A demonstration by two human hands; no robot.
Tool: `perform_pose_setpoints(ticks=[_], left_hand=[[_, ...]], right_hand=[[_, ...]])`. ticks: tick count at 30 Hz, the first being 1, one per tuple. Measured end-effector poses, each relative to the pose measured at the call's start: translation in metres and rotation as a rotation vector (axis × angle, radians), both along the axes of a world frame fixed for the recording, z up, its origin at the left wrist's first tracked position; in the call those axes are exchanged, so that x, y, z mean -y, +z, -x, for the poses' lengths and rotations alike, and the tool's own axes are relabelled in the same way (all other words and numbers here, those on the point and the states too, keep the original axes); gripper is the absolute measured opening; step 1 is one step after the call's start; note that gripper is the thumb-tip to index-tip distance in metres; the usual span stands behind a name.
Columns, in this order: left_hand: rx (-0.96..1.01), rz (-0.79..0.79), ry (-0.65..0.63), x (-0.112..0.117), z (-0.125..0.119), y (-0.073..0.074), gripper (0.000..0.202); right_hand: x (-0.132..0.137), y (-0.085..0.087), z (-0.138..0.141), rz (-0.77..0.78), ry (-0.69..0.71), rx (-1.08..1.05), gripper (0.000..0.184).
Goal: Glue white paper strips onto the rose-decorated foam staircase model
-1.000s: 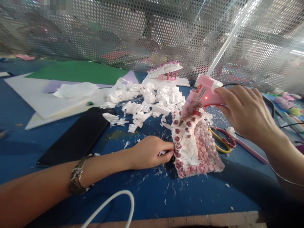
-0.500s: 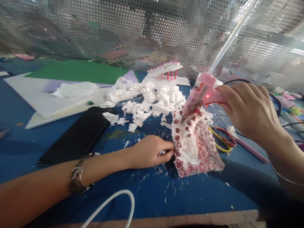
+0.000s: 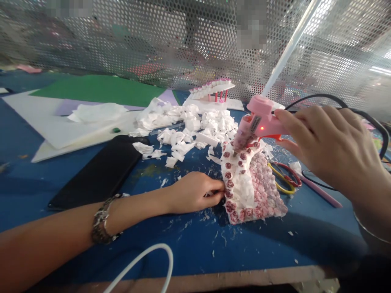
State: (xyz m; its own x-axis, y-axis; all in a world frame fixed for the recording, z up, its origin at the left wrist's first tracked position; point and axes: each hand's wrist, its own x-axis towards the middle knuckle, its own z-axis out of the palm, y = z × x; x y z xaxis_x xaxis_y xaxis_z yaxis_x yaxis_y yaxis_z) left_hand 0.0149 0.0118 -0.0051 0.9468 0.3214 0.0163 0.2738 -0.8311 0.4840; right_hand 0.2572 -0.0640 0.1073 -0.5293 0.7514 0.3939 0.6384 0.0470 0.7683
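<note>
Head view shows your right hand [image 3: 330, 148] wrapped around the pink glue gun [image 3: 258, 122], its nozzle [image 3: 236, 152] angled down at the far part of the rosette-covered piece [image 3: 247, 189]. That piece lies on the blue table [image 3: 195, 252], just right of your left hand [image 3: 194, 193], which meets its edge; whether your fingers pinch or merely brace it, I can't quite tell. You seem to be at a gluing step; the next move likely calls for a steady edge and careful aim.

Right hand [image 3: 332, 148] curls higher than left hand [image 3: 194, 193].
</note>
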Motion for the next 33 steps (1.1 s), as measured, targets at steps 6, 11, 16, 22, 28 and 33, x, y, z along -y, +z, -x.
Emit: perform_pose_setpoints(ticks=[6, 11, 16, 22, 28, 33], left_hand=[[0.011, -0.02, -0.015, -0.001, 0.0, -0.002, 0.025], [0.008, -0.016, -0.012, -0.002, 0.0, -0.002, 0.025], [0.029, -0.01, -0.016, -0.002, 0.0, -0.003, 0.025], [0.028, -0.028, -0.015, -0.001, -0.001, -0.002, 0.023], [-0.002, -0.024, -0.014, -0.001, 0.0, -0.002, 0.023], [-0.001, -0.029, -0.015, -0.002, -0.001, -0.001, 0.024]], right_hand=[[0.001, 0.007, 0.001, -0.029, 0.001, 0.095, 0.035], [0.001, 0.013, 0.004, 0.006, 0.008, 0.109, 0.035], [0.003, 0.018, 0.006, 0.083, 0.01, 0.055, 0.038], [0.002, 0.023, 0.004, 0.199, 0.046, -0.148, 0.042], [-0.003, 0.025, 0.006, 0.193, 0.055, -0.055, 0.042], [-0.008, 0.024, 0.011, 0.165, 0.061, -0.001, 0.042]])
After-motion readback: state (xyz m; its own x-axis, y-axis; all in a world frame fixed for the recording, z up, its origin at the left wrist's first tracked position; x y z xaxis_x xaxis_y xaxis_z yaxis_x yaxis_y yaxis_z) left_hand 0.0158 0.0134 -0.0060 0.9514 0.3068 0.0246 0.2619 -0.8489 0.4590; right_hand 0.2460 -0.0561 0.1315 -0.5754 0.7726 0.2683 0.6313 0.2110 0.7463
